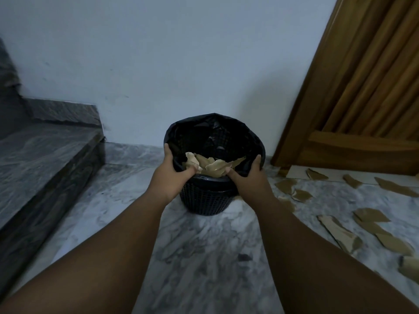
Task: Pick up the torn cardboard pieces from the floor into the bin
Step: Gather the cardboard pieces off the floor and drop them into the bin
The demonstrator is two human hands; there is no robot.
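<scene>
- The black mesh bin [205,200] stands at the middle of the view, its mouth tipped toward the person; whether its base sits flat on the floor [204,257] or is raised a little is hard to tell.
- A black liner [213,123] is folded over the bin's rim.
- The left hand [169,180] grips the bin's near-left rim, with the thumb hooked inside and the fingers wrapped round the outside.
- The right hand [248,180] grips the bin's near-right rim in the same way, thumb inside and fingers outside.
- Inside the bin, by the near wall between the two thumbs, lies a heap of brown cardboard pieces [213,167].
- To the right of the bin, more torn cardboard scraps [371,225] lie scattered flat on the grey marbled floor, some just beside the bin and others well apart from it.
- Behind and to the right of the bin is a brown wooden door [362,87].
- To the left of the bin rises a dark stone step [45,155].
- Right behind the bin is a plain white wall [158,64].
</scene>
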